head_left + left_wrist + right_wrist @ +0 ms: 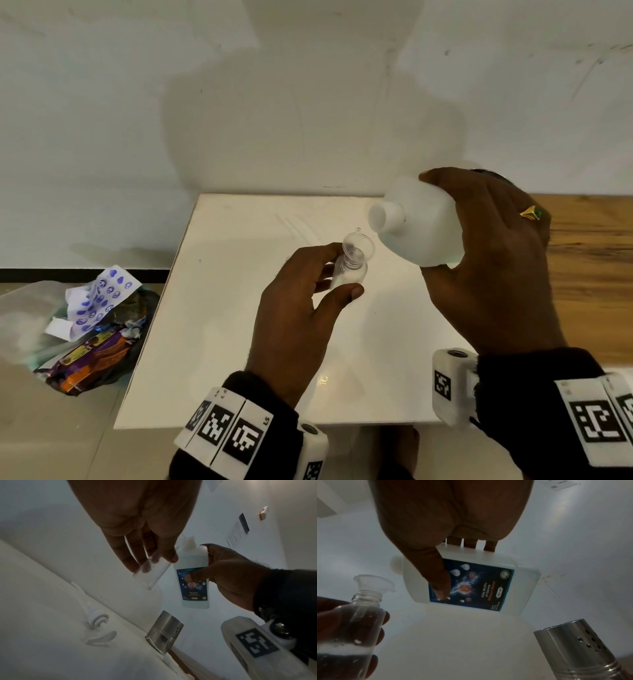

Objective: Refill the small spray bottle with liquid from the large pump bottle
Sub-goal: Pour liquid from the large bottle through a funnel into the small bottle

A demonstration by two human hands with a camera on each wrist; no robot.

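My left hand (337, 274) holds the small clear bottle (351, 272) upright above the white table (222, 308), thumb on one side and fingers on the other. A clear funnel (358, 246) sits in its neck, and some liquid shows in the small bottle (359, 622) low down. My right hand (435, 222) grips the large white bottle (407, 236), which has no pump and is tilted with its open neck (385, 216) just above and right of the funnel. Its blue label (471, 586) faces down. No stream of liquid is visible.
The white pump head (97, 619) with its tube lies on the table. A perforated steel container (164, 631) stands near the table's right edge. A bag of wrappers (92, 325) lies on the floor to the left. Wood surface (589, 257) adjoins on the right, with a wall behind.
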